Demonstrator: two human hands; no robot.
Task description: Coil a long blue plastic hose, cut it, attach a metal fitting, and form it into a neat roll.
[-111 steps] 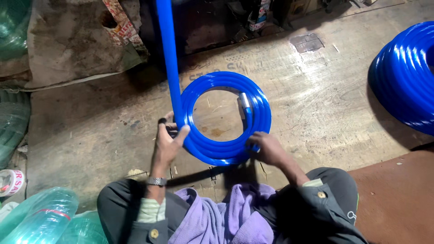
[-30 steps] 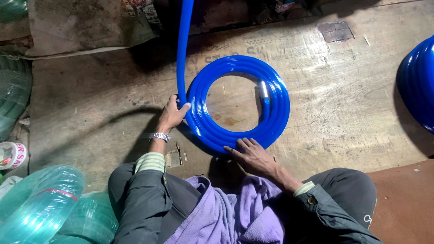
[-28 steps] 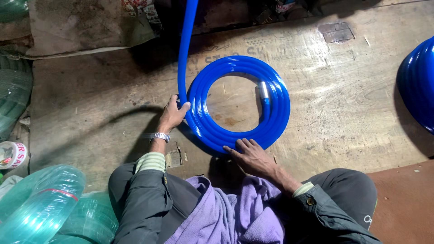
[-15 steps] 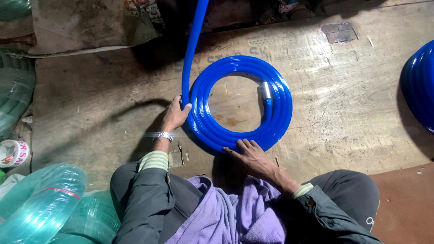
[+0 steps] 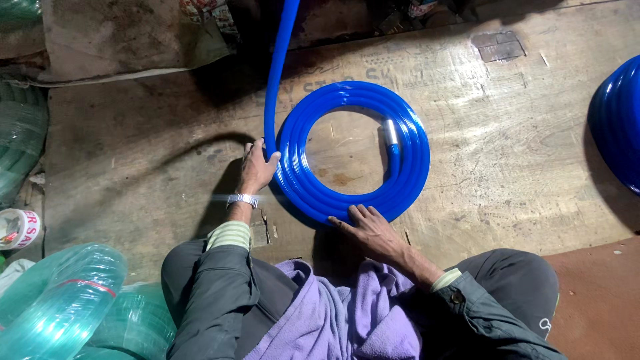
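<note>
A coil of blue hose (image 5: 413,153) lies flat on the wooden floor in front of me, with a silver fitting (image 5: 391,131) on its inner end. A loose run of the hose (image 5: 279,60) goes up from the coil's left side and out of the top of the view. My left hand (image 5: 257,167) grips this run where it joins the coil. My right hand (image 5: 368,230) lies flat, fingers spread, pressing on the near edge of the coil. I am seated with a purple cloth (image 5: 333,313) on my lap.
Another blue hose coil (image 5: 617,123) sits at the right edge. Rolls of green clear hose (image 5: 63,310) lie at the lower left and more green hose (image 5: 20,147) at the far left. A tape roll (image 5: 17,228) lies beside them. Sacking (image 5: 127,37) covers the back left.
The loose run of hose has swung from leaning left to leaning right at the top. My right hand moved from the coil's right side to flat on its near edge.
</note>
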